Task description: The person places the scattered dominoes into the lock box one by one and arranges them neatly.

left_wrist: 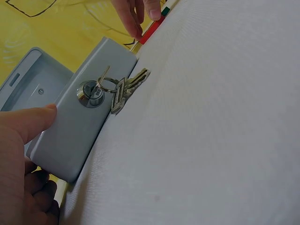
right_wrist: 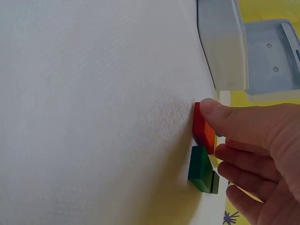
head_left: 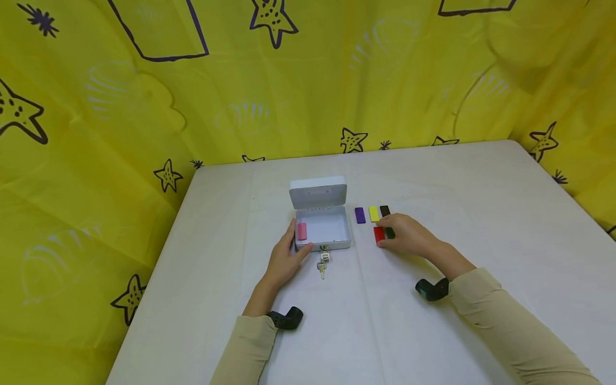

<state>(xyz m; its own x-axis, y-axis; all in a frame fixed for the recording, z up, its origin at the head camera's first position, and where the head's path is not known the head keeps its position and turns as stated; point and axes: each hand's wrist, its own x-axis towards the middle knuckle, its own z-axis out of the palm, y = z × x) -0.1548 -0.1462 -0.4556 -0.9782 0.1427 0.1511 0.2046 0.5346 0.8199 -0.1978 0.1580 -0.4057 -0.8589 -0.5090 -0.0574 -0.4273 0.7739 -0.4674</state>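
Note:
A small white metal cash box [head_left: 323,247] stands with its lid up. My left hand [head_left: 283,262] grips its left side, thumb over the front wall and fingers round the side. Keys [left_wrist: 121,93] hang on a ring from the lock [left_wrist: 90,93] in front. Inside, at the left, lies a pink block [head_left: 302,231]. To the right of the box, my right hand [head_left: 408,235] pinches a red block [head_left: 379,235] on the table, thumb at its near end and fingers at the far end. A green block [right_wrist: 200,168] lies right beside the red one, partly covered by the hand in the head view.
Behind the red block, a purple block [head_left: 360,215], a yellow block [head_left: 374,214] and a black block [head_left: 384,210] lie in a row. The table [head_left: 231,224] has a white cover. A yellow patterned curtain [head_left: 308,85] hangs behind it.

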